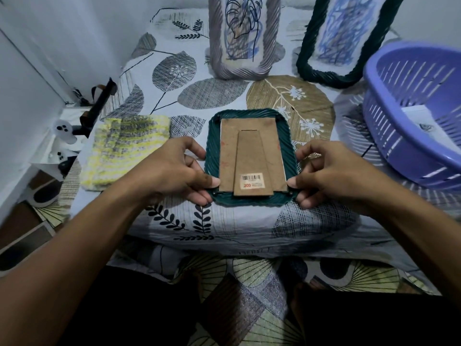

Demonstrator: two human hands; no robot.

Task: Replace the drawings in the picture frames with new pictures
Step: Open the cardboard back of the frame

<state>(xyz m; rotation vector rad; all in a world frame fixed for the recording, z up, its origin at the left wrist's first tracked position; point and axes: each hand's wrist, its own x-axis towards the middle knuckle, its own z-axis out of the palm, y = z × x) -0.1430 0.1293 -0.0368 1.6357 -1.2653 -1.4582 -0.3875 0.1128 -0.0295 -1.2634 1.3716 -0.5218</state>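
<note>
Frames: three, one green frame [250, 158] face-down between left hand [172, 168] and right hand [331, 171].

Greens, greys and lilac over a leaf-printed cloth

The face-down frame [250, 156] has a dark green ribbed border and a plain brown board back [252, 146] bearing a white barcode sticker [252, 181] with red digits. The bedsheet [224, 221] is pale with grey hatched leaves, black sprigs and one tan leaf. A knitted cloth [124, 151] is yellow, white and grey. One standing frame [243, 36] is grey, the other [346, 38] dark green, both with blue scribbles. The slotted basket [411, 108] is lilac.
</note>
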